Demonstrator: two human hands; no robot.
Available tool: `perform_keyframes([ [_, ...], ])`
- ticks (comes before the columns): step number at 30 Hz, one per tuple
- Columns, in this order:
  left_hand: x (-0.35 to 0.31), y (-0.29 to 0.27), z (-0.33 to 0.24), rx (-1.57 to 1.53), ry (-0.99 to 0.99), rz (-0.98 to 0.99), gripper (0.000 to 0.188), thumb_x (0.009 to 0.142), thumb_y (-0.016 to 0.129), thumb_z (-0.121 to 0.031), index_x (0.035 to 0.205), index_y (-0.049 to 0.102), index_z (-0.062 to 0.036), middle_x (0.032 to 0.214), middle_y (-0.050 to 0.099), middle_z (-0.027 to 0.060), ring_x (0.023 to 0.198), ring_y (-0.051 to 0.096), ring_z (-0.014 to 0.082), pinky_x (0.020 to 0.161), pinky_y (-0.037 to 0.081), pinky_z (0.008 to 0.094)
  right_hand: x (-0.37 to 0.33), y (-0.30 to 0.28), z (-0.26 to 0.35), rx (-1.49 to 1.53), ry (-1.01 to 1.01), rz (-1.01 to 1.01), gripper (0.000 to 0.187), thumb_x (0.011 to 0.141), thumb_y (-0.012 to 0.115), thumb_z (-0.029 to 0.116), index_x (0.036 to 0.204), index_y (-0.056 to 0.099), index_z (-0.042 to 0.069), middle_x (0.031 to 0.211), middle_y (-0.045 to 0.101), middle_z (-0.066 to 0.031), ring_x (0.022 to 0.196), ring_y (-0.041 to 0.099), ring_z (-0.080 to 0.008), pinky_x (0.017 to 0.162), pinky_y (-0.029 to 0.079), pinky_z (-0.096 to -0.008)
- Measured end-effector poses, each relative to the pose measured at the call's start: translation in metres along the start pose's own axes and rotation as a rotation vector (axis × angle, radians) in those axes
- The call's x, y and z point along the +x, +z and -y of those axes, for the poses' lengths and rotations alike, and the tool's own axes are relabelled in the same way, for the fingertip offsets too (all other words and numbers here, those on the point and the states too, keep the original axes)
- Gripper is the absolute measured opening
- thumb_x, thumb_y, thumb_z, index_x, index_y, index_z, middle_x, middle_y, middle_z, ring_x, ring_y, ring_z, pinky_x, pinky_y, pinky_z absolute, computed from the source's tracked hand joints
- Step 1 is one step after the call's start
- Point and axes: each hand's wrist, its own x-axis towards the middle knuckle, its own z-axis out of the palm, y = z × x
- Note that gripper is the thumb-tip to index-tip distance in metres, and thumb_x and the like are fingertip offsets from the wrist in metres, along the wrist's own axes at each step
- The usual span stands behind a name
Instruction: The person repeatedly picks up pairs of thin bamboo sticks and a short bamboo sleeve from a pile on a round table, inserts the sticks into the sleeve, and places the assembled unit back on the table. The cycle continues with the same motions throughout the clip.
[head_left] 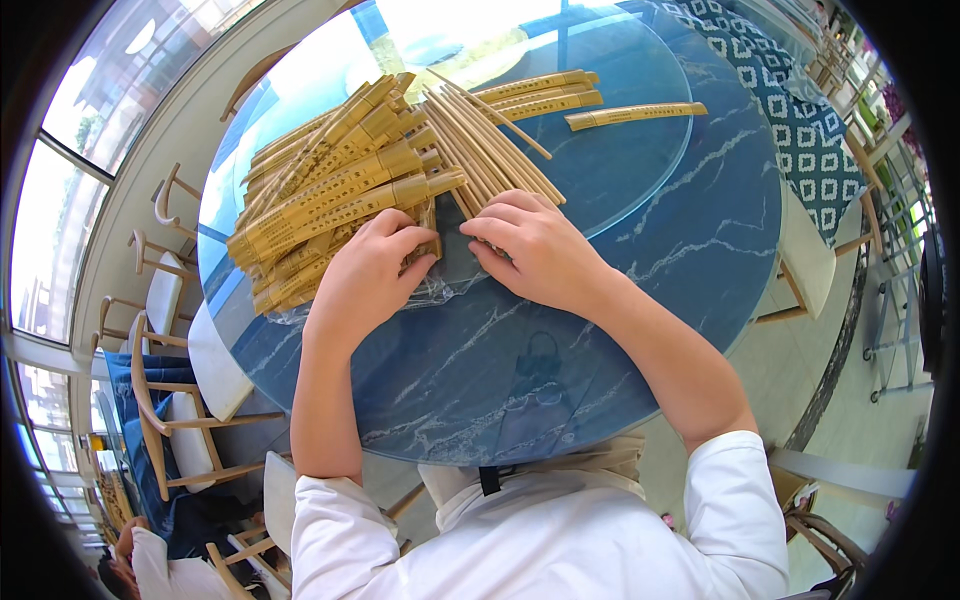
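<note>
A heap of gold-brown paper chopstick sleeves (340, 190) lies on the table, many pointing up and to the right. My left hand (365, 265) is at the heap's near right end, thumb and forefinger bent about the end of one sleeve (431, 243). To the right of the heap, bare wooden chopsticks (490, 150) lie in a loose row, one of them askew on top. Just below their near ends is my right hand (535, 248), its fingers curled with a gap to the thumb; nothing shows between them. Clear plastic film (435, 290) shows beside my left hand.
A round glass turntable (640, 180) sits on the dark blue marbled table (480, 400). Several more sleeves (545, 95) and a single one (635, 116) lie farther right on the glass. Wooden chairs (150, 400) stand to the left; a patterned cloth (800, 130) is at right.
</note>
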Motion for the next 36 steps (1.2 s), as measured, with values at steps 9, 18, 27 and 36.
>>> perform_keyframes([
  [9,0.000,0.010,-0.016,0.140,-0.053,-0.080,0.011,0.092,0.071,-0.009,0.101,0.072,-0.0032,0.108,0.067,0.0129,0.103,0.067,0.0331,0.090,0.056,0.0435,-0.001,0.002,0.000,0.008,-0.004,-0.011,0.012,0.093,0.075,0.012,0.102,0.073,0.005,0.098,0.074,-0.0069,0.106,0.067,-0.0281,0.096,0.053,-0.0419],
  [18,0.010,0.029,-0.027,-0.042,0.102,-0.314,0.016,0.092,0.076,-0.010,0.103,0.067,-0.0017,0.116,0.065,0.0118,0.109,0.065,0.0341,0.096,0.054,0.0423,0.001,0.000,0.003,0.068,0.017,-0.036,0.015,0.093,0.075,0.012,0.105,0.072,0.005,0.102,0.073,-0.0082,0.106,0.067,-0.0296,0.096,0.053,-0.0425],
  [27,0.013,0.034,-0.026,-0.077,0.056,-0.252,0.024,0.098,0.075,-0.015,0.118,0.071,-0.0021,0.113,0.074,0.0166,0.108,0.069,0.0354,0.095,0.054,0.0413,0.013,-0.041,-0.022,0.098,0.152,-0.262,0.011,0.099,0.069,0.008,0.108,0.073,0.004,0.099,0.074,-0.0121,0.096,0.069,-0.0316,0.088,0.056,-0.0412],
  [36,0.017,0.039,-0.021,-0.035,0.097,-0.436,0.014,0.099,0.074,-0.012,0.109,0.076,-0.0038,0.105,0.079,0.0124,0.101,0.073,0.0316,0.092,0.056,0.0402,0.014,-0.074,-0.037,0.396,0.586,-0.526,0.020,0.110,0.063,0.020,0.123,0.067,0.005,0.090,0.072,-0.0014,0.086,0.065,-0.0058,0.074,0.050,-0.0224],
])
